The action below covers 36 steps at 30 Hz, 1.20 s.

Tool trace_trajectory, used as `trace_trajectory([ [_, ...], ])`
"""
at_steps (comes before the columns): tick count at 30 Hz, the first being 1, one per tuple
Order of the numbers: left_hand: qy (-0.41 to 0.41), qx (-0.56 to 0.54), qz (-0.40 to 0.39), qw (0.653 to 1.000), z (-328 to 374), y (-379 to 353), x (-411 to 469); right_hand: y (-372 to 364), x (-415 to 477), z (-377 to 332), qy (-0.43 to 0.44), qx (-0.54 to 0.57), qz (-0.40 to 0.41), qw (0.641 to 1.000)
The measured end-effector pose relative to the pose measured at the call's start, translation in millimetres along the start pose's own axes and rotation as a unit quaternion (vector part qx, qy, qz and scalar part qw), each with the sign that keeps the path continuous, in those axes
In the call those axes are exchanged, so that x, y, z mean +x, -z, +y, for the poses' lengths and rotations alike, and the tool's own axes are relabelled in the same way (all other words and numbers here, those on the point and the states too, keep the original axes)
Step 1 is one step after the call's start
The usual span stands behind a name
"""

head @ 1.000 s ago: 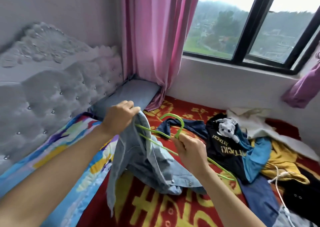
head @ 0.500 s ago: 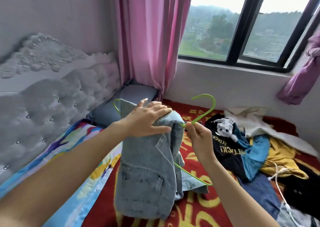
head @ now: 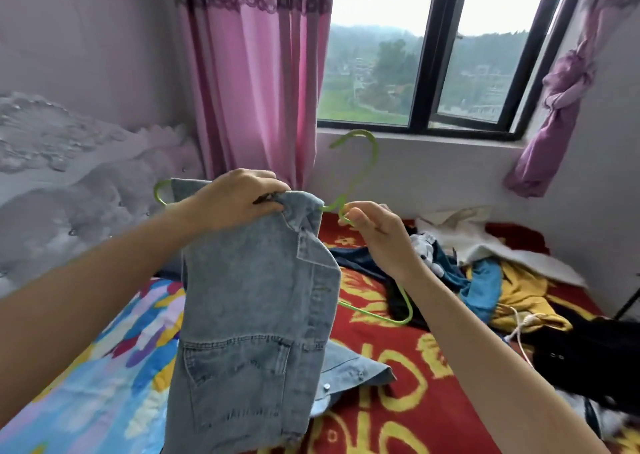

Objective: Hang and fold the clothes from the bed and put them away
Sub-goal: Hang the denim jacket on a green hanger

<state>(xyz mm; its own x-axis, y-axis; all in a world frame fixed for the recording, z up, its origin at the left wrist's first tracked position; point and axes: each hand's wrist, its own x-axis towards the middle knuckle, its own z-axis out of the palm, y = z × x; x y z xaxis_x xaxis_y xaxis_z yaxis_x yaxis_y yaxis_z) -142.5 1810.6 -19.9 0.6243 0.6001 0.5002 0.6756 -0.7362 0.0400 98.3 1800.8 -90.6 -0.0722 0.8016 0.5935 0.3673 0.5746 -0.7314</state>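
A light blue denim jacket (head: 256,318) hangs in front of me over the bed, draped on the left half of a green hanger (head: 363,173). My left hand (head: 232,204) grips the jacket's collar and shoulder on top of the hanger arm. My right hand (head: 377,232) pinches the hanger at the base of its hook. The hanger's right arm sticks out bare, down to the right. A pile of clothes (head: 491,280), black, blue, yellow and white, lies on the red bedspread (head: 391,384) at right.
A tufted grey headboard (head: 69,190) stands at left, with a colourful quilt (head: 104,367) below it. Pink curtain (head: 256,83) and a window (head: 429,72) are behind. A white cable (head: 519,329) lies among the clothes at right.
Both hands have lifted the jacket and hanger off the bed. The jacket's shoulder now sits over the hanger's left arm and the hook points up.
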Motion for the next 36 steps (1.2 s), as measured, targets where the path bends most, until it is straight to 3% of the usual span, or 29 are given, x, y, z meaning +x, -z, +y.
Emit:
trace_trajectory([
  [2, 0.044, 0.004, 0.032, 0.998, -4.9, 16.7, 0.3, 28.4, 3.8, 8.6, 0.052, -0.113, 0.139, 0.983],
  [3, 0.063, 0.011, 0.052, 0.997, -8.4, 25.4, 0.2, 43.9, 2.1, 23.8, 0.054, -0.115, 0.245, 0.961],
  [5, 0.095, 0.018, 0.083, 0.992, -17.0, 39.3, 0.3, 57.7, -14.2, 52.0, -0.097, 0.004, 0.419, 0.903],
  [6, 0.105, 0.018, 0.095, 0.99, -19.2, 44.1, 1.0, 55.5, -24.9, 72.4, -0.195, 0.043, 0.448, 0.871],
  [7, 0.112, 0.018, 0.103, 0.988, -21.2, 46.9, 1.7, 45.5, -36.5, 91.6, -0.281, 0.054, 0.417, 0.863],
  [9, 0.117, 0.016, 0.106, 0.987, -21.9, 48.2, 3.6, 11.4, -62.6, 114.2, -0.371, 0.051, 0.234, 0.897],
  [11, 0.108, 0.009, 0.106, 0.988, -18.1, 47.4, 6.7, -24.8, -81.1, 113.9, -0.37, 0.062, 0.053, 0.925],
  [12, 0.101, 0.006, 0.102, 0.99, -16.8, 46.0, 7.6, -39.7, -86.1, 112.3, -0.358, 0.062, 0.001, 0.932],
  [15, 0.069, 0.001, 0.099, 0.993, -13.2, 42.4, 7.8, -74.0, -87.6, 107.6, -0.287, 0.057, -0.095, 0.952],
  [18, 0.057, -0.005, 0.11, 0.992, -13.0, 43.5, 2.0, -101.8, -89.7, 114.0, -0.257, 0.091, -0.188, 0.944],
  [22, 0.069, -0.002, 0.157, 0.985, -16.6, 49.2, -12.2, -136.1, -93.5, 134.5, -0.224, -0.083, -0.227, 0.944],
  [26, 0.098, -0.001, 0.212, 0.972, -20.2, 60.6, -24.4, -143.8, -95.7, 132.8, -0.252, -0.143, -0.128, 0.948],
  [28, 0.109, 0.001, 0.234, 0.966, -24.9, 67.3, -30.9, -139.2, -85.3, 131.6, -0.285, -0.057, -0.072, 0.954],
  [31, 0.135, -0.029, 0.243, 0.96, -28.7, 79.5, -46.9, -101.9, -56.9, 119.8, -0.33, 0.13, 0.001, 0.935],
  [36, 0.191, -0.061, 0.261, 0.944, -61.6, 88.0, -76.8, -0.5, -1.8, 88.1, -0.28, 0.299, -0.046, 0.911],
])
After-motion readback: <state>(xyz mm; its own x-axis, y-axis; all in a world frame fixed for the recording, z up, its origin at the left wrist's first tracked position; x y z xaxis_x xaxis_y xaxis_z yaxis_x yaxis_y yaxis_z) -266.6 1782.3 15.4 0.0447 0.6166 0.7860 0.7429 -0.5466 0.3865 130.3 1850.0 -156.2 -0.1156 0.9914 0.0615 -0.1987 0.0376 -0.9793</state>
